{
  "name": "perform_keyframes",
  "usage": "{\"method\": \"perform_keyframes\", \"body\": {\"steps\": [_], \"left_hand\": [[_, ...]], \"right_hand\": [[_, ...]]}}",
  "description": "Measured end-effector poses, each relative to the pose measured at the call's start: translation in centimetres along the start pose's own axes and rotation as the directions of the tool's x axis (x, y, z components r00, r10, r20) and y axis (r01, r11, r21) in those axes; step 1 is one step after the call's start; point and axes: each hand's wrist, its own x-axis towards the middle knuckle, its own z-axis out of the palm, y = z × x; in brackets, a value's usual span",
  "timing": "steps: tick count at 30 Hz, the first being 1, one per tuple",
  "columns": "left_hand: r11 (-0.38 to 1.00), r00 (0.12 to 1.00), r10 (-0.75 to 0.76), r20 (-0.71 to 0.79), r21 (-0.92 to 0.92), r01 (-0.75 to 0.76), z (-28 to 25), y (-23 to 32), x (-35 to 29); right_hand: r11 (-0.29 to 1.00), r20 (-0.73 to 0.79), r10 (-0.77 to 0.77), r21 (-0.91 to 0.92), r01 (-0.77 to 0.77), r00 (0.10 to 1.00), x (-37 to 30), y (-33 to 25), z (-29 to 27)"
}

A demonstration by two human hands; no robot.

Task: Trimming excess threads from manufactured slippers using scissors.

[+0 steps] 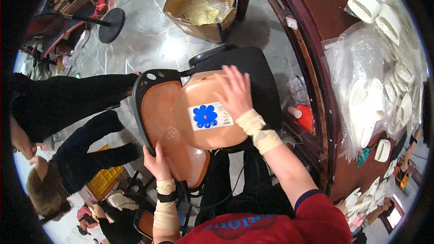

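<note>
A peach plastic piece (208, 116) sits over our orange mesh chair (158, 108).
Our right hand (236, 95) lies on its upper edge, fingers spread; our left hand (157, 161) pinches the chair's black rim. Beyond stands a cardboard box (199, 30); white pieces (361, 113) crowd the desk (314, 0).

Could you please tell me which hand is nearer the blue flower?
The right hand, at the tan plastic item bearing the flower; the left hand is farther, at the chair's black rim.
</note>
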Motion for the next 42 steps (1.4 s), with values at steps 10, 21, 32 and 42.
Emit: {"method": "perform_keyframes", "body": {"steps": [10,21,32,42], "left_hand": [[0.996,0.997,0.074,-0.026,0.053,-0.073,-0.5,0.9,-0.1],[0.975,0.996,-0.044,0.083,-0.214,0.060,-0.9,-0.7,-0.2],[0.965,0.989,-0.044,0.144,-0.248,0.079,-0.3,-0.9,0.6],[0.999,0.996,-0.029,0.082,-0.040,0.033,-0.7,-0.1,-0.5]], "right_hand": [[0.962,0.202,-0.241,0.175,0.208,0.949,1.6,-3.1,3.6],[0.873,0.456,-0.447,0.410,0.264,0.770,5.6,3.2,1.2],[0.916,0.571,-0.400,0.266,0.300,0.717,4.6,-1.2,5.9],[0.869,0.203,-0.034,0.490,-0.072,0.978,-8.8,-3.3,-9.7]]}}
